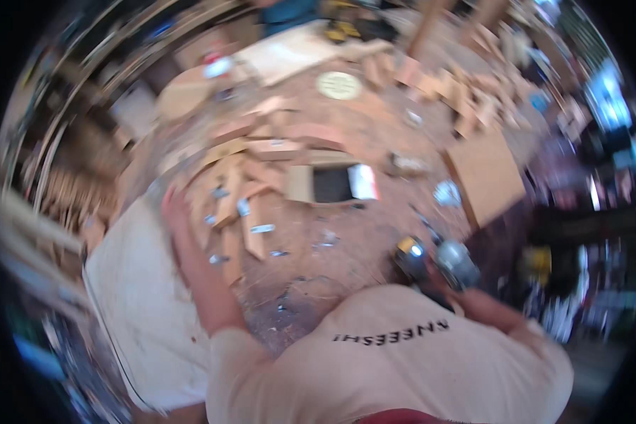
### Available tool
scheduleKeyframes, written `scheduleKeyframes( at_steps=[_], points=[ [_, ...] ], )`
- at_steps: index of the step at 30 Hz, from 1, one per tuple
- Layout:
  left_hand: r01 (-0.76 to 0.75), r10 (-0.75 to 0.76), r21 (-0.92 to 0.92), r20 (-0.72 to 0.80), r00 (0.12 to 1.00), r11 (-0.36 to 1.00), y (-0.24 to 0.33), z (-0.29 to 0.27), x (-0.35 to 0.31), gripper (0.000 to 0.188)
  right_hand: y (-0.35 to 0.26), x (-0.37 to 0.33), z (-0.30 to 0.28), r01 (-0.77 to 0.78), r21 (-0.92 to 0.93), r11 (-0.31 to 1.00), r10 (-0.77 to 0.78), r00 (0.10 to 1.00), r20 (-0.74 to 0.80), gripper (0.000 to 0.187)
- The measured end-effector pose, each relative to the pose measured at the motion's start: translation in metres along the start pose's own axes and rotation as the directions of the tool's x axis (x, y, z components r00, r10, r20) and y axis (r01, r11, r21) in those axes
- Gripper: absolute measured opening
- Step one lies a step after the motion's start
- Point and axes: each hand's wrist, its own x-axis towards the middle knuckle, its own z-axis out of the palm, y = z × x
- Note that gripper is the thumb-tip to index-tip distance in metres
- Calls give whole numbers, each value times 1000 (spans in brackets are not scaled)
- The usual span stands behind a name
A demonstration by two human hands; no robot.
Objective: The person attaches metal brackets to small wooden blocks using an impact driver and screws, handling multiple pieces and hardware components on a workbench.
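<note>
Clasping a power tool (458, 264) at lower right, the right hand (446, 284) was closed; the left hand (177, 209), beside a pale panel (145, 304), was too blurred to judge.

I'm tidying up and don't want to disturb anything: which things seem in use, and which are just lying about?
Apparently in use:
pale panel, left hand at its edge
blurred power tool, by the right hand; its grip is unclear

Seemingly lying about:
cardboard box
wood offcuts
pale-green disc
</note>
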Motion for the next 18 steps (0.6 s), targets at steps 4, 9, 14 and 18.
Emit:
scheduleKeyframes(
  at_steps=[4,9,14,18],
  points=[
    [-148,160,271,-23,987,951,21,56,-193,20,-45,45,-44,137,-185,973,-157,983,-97,37],
    [-12,-64,203,364,929,979,-22,151,-361,16,-49,61,-61,52,-16,999,-54,991,-124,45],
    [32,-133,157,693,708,987,-1,222,-428,23,-51,47,-45,135,324,936,-94,986,-138,41],
    [-191,-13,194,733,680,962,13,251,-422,27,-21,51,-69,188,436,880,-209,978,0,54]
  ],
)
